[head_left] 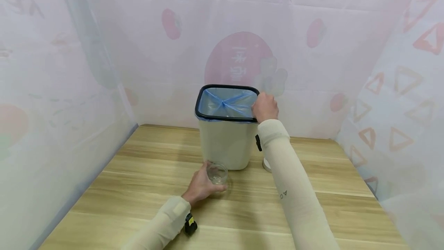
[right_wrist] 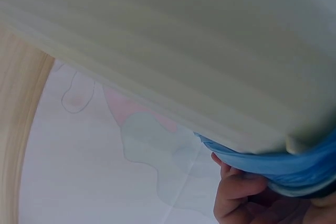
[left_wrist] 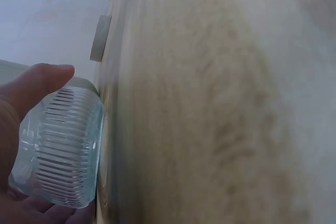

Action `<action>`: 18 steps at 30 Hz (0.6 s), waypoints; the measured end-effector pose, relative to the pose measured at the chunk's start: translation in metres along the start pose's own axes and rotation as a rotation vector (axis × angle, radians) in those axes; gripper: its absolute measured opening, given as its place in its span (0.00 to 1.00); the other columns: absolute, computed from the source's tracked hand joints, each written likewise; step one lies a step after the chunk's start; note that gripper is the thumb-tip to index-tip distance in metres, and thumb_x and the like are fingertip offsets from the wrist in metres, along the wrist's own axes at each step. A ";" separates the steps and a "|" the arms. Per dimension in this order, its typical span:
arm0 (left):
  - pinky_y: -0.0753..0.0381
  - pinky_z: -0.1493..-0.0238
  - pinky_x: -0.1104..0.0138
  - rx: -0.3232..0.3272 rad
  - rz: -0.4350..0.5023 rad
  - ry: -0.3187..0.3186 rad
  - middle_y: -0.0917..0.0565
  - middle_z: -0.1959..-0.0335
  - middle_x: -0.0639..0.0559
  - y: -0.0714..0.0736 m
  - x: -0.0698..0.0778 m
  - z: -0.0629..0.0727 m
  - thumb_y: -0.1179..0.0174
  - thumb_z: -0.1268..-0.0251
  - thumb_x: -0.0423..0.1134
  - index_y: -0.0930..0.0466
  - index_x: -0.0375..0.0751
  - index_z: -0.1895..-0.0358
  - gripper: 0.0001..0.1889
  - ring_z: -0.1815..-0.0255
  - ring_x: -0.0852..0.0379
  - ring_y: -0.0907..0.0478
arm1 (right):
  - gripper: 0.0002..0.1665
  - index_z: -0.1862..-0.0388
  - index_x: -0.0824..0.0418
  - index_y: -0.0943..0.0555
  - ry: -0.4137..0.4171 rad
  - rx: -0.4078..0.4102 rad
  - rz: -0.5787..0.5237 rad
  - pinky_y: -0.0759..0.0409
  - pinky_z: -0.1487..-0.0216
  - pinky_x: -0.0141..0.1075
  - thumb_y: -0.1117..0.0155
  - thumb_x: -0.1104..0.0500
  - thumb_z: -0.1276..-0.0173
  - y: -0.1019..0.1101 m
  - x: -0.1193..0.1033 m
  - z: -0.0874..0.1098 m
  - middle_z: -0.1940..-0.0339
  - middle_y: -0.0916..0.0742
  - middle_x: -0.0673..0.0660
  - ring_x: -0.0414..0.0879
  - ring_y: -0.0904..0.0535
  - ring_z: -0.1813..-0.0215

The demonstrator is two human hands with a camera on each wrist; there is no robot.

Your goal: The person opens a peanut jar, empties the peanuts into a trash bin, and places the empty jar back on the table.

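A pale beige trash bin (head_left: 225,142) with a black rim frame stands upright on the wooden table, lined with a translucent blue bag (head_left: 225,105). At the bin's right rim, my right hand (head_left: 265,107) grips the edge with curled fingers. The right wrist view shows that hand (right_wrist: 247,200) by the blue bag's folded-over edge (right_wrist: 273,163). In front of the bin's base, my left hand (head_left: 204,182) holds a small clear glass jar (head_left: 217,174). Vertical ribs line the jar (left_wrist: 63,145) in the left wrist view, where thumb and fingers lie on opposite sides of it.
A white round disc, like a lid (head_left: 266,165), lies right of the bin, partly hidden by the right sleeve (head_left: 295,188). The wooden table (head_left: 138,188) is enclosed by printed cloth at the back (head_left: 145,57) and both sides.
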State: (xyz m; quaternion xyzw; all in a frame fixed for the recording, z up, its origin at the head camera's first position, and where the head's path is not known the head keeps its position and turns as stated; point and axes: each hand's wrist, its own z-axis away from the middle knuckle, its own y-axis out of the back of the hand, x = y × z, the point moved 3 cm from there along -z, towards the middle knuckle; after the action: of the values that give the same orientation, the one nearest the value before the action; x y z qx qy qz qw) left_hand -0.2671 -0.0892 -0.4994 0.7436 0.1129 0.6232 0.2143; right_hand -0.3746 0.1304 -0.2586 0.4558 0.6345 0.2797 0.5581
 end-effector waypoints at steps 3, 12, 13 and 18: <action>0.20 0.33 0.44 -0.013 -0.047 0.001 0.17 0.34 0.39 0.001 0.001 -0.001 0.12 0.59 0.46 0.33 0.38 0.26 0.54 0.36 0.39 0.19 | 0.10 0.63 0.66 0.19 -0.008 -0.004 -0.001 0.24 0.73 0.42 0.42 0.62 0.22 0.000 0.003 -0.001 0.67 0.15 0.63 0.53 0.22 0.70; 0.15 0.44 0.50 -0.001 -0.192 -0.033 0.13 0.45 0.40 -0.002 0.002 -0.006 0.11 0.62 0.53 0.28 0.38 0.29 0.54 0.47 0.45 0.16 | 0.14 0.72 0.64 0.22 -0.003 -0.022 0.008 0.27 0.78 0.40 0.44 0.63 0.22 0.001 0.008 -0.007 0.73 0.19 0.61 0.51 0.26 0.75; 0.15 0.45 0.50 0.004 -0.200 -0.036 0.13 0.45 0.40 -0.003 0.002 -0.006 0.12 0.62 0.54 0.28 0.38 0.29 0.54 0.47 0.46 0.16 | 0.16 0.74 0.63 0.24 -0.004 -0.027 0.007 0.28 0.79 0.39 0.45 0.64 0.22 0.000 0.008 -0.007 0.75 0.21 0.60 0.50 0.27 0.76; 0.16 0.42 0.48 0.023 -0.233 -0.031 0.15 0.40 0.37 -0.007 -0.002 -0.008 0.12 0.66 0.60 0.30 0.35 0.27 0.59 0.43 0.43 0.16 | 0.17 0.73 0.62 0.26 -0.005 -0.038 -0.003 0.29 0.79 0.40 0.49 0.61 0.20 -0.001 0.013 -0.010 0.73 0.22 0.61 0.51 0.29 0.76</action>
State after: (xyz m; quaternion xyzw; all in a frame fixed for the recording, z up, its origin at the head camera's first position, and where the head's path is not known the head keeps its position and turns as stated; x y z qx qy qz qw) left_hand -0.2747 -0.0824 -0.5032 0.7374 0.2024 0.5811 0.2785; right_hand -0.3842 0.1431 -0.2630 0.4447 0.6285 0.2895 0.5686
